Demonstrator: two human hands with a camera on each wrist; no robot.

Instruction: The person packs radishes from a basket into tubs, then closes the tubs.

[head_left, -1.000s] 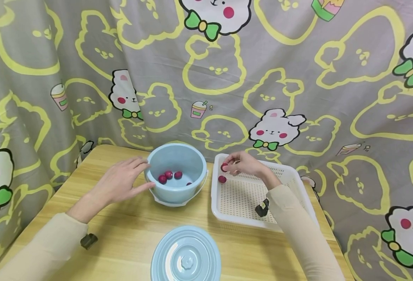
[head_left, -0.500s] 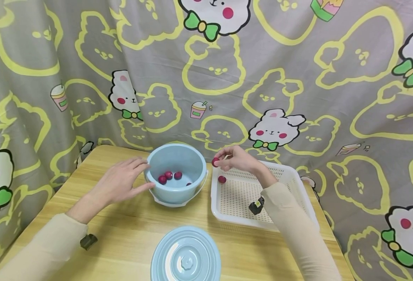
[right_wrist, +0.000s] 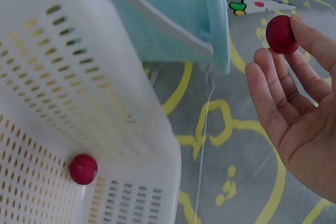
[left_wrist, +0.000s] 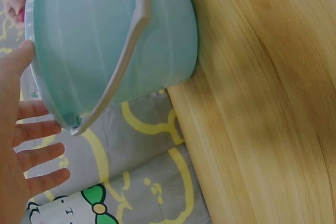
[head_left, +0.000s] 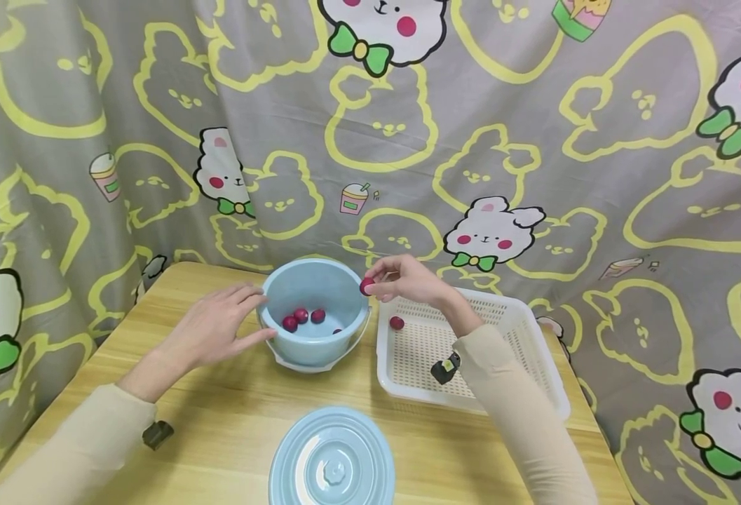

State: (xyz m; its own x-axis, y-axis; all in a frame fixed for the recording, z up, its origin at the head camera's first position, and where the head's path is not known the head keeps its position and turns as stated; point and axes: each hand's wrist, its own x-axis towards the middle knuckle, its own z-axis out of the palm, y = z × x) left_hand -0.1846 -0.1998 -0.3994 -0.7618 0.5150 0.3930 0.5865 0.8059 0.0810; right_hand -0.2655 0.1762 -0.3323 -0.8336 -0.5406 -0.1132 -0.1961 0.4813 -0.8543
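Observation:
My right hand pinches a small round dark-red fruit between thumb and fingertips, level with the right rim of the light-blue bucket. My left hand is at the bucket's left side with its fingers extended; in the left wrist view the thumb touches the rim. Several similar red fruits lie on the bucket's bottom, one partly hidden by the front wall. A single red fruit sits in a corner of the white perforated basket, right of the bucket.
A round light-blue lid with a knob lies on the wooden table, in front of the bucket. The bucket's pale handle hangs down. Behind the table hangs a grey patterned curtain.
My right hand has carried the pinched fruit left, from over the basket to the bucket's right rim. My left hand has stayed at the bucket.

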